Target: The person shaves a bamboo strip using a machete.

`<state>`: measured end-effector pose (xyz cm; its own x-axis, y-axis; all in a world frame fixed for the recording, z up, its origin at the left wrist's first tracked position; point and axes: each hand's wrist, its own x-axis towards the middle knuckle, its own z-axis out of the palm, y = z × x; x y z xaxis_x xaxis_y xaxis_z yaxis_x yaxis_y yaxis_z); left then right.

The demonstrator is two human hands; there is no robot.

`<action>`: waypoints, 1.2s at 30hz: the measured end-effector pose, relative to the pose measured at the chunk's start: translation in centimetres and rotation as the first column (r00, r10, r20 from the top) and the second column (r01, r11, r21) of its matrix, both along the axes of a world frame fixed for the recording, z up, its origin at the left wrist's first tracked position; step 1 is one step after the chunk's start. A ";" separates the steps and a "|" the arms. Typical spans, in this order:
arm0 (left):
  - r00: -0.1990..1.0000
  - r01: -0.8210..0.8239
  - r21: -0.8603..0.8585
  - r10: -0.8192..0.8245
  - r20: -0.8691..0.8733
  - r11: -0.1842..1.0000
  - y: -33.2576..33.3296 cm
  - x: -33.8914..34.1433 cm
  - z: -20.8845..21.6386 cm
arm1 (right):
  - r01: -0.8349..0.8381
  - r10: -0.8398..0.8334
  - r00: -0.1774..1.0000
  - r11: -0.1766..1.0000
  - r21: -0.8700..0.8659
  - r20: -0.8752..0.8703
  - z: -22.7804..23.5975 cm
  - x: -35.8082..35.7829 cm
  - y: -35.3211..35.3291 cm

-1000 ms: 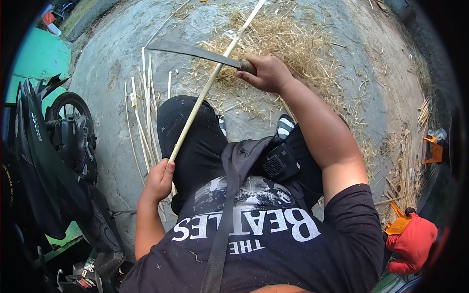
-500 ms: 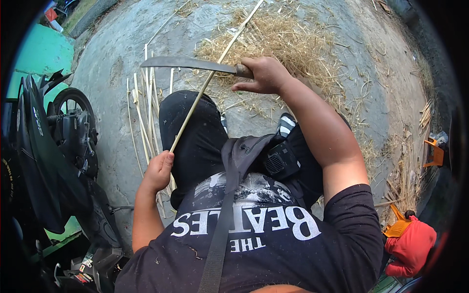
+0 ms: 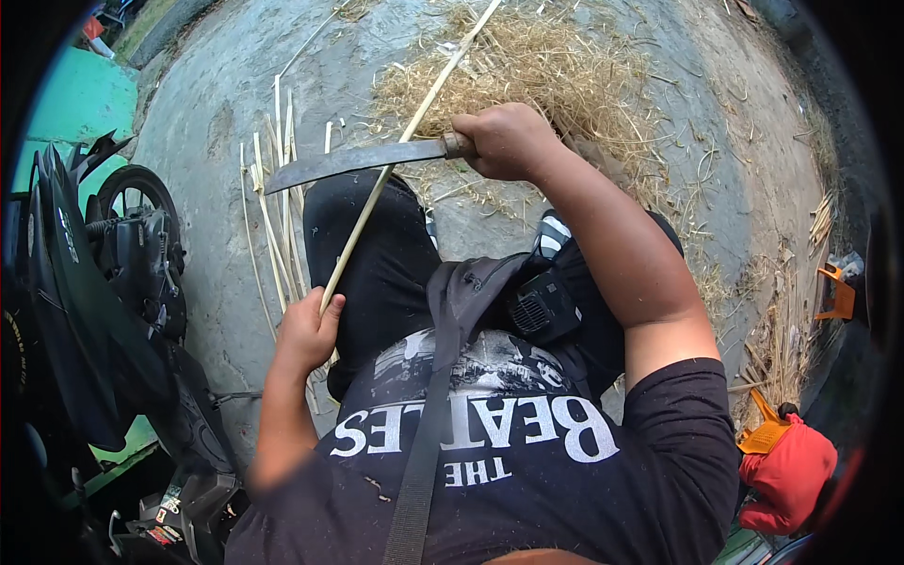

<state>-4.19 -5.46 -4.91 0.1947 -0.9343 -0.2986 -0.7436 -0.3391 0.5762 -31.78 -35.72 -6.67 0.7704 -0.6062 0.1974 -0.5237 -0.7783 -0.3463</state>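
Note:
My left hand (image 3: 308, 330) is closed around the near end of a long, pale bamboo strip (image 3: 372, 200). The strip slants up and away to the right, over my left thigh, toward the far edge of the view. My right hand (image 3: 506, 140) grips the wooden handle of a machete (image 3: 363, 163). Its long grey blade points left and crosses the strip above my left knee. Several more pale bamboo strips (image 3: 275, 226) lie on the ground left of my leg.
A heap of curly shavings (image 3: 556, 75) covers the ground beyond my feet. At left stands a black motorcycle (image 3: 104, 273). An orange plastic chair (image 3: 767, 433) with red cloth (image 3: 791, 471) is at lower right. Split strips (image 3: 782, 339) lie along the right side.
The machete has moved down along the strip toward me, its tip now lower. My right fingers have closed more around the handle. My left hand stays on the strip.

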 end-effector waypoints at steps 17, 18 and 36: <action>0.979 -0.008 -0.080 0.024 0.203 0.997 -0.4 -1.3 0.0 | 0.273 -0.246 0.961 0.920 0.282 -0.128 0.4 -1.9 -1.3; 0.978 -0.006 -0.083 0.023 0.205 0.997 -0.5 -1.3 0.1 | 0.274 -0.248 0.961 0.920 0.280 -0.126 0.2 -1.7 -1.3; 0.995 -0.047 -0.085 0.054 0.084 0.995 -0.1 -1.0 -0.1 | 0.095 -0.095 0.995 0.995 -0.008 -0.011 -1.7 -1.4 -1.0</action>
